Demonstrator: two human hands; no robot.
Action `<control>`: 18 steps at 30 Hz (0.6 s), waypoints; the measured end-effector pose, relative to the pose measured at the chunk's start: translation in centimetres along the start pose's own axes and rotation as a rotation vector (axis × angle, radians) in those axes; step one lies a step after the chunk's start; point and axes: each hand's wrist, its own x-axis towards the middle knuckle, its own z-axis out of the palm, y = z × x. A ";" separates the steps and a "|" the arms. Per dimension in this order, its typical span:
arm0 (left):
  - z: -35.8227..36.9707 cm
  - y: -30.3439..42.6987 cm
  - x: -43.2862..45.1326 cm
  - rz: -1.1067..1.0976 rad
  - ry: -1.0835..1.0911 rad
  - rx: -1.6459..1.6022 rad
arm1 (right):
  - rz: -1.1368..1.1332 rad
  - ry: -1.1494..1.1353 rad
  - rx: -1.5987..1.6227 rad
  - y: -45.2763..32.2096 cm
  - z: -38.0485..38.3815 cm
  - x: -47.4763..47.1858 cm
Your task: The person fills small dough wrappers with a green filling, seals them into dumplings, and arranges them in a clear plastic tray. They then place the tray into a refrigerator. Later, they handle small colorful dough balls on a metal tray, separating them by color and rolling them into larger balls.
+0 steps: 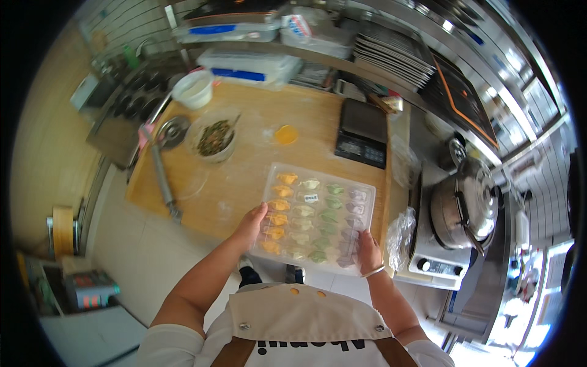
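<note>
Between my two hands is a clear plastic tray (316, 264) with a lid, its near part sticking out past the wooden table's front edge. Inside lie dumplings in columns: orange dumplings (278, 205), cream dumplings (303, 211), green dumplings (328, 215) and pale purple dumplings (355, 208). A small white label (311, 198) with writing sits on top. My left hand (251, 225) grips the tray's left edge, thumb on top. At the right edge, my right hand (368, 247) holds it near the front corner; a bangle circles that wrist. The fingers underneath are hidden.
On the wooden table (257, 98) are a bowl of chopped filling (214, 137), an orange dough round (286, 135), a black digital scale (362, 133), a rolling pin (161, 172) and a white tub (195, 89). To the right, a steel pot (465, 206) stands on a cooker (440, 268).
</note>
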 end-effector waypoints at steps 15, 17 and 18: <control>-15.3 -8.4 -42.0 0.596 0.280 -0.723 | 0.681 -1.395 0.255 10.2 27.8 -10.5; -18.5 -10.2 -49.9 0.734 0.323 -0.799 | 0.728 -1.423 0.270 14.6 34.7 -15.4; -19.4 -11.8 -53.2 0.831 0.320 -0.846 | 0.731 -1.433 0.234 16.9 37.5 -18.0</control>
